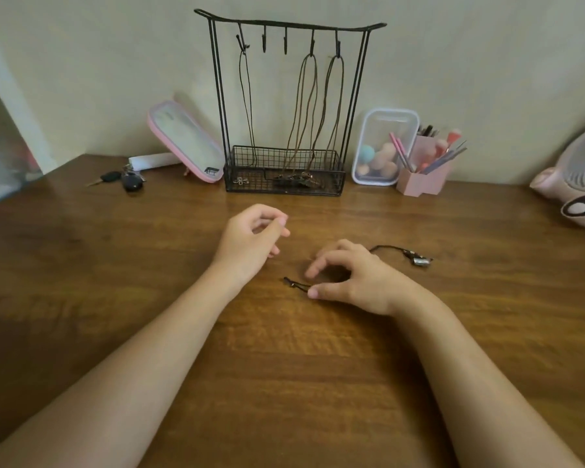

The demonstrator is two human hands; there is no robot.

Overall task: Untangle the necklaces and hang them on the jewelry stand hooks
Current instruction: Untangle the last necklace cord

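**Nearly done: one last necklace on the tabletop**

Only one black cord necklace [385, 247] is off the jewelry stand [284, 23]. It lies on the tabletop [284, 366] in the near middle, well short of the stand at the far edge. Its pendant [419, 261] trails out to the right and its clasp end [293, 283] pokes out to the left.

The right hand [348, 278] arches over the middle of the cord, with the thumb down beside the clasp end, probably to pin the cord so that it can be gathered. Whether its grip has closed on the cord cannot be told, since the palm hides that stretch.

The left hand [250, 238] hovers just beyond it, fingers loosely curled and its grip empty, seemingly ready to take the free end.

Three necklaces [306, 106] already hang from the outer hooks, their pendants resting in the wire basket [284, 160]. The two middle hooks [264, 42] stay bare, so one of them is the likely target. The cord looks limp, so it should be lifted clear before hooking.
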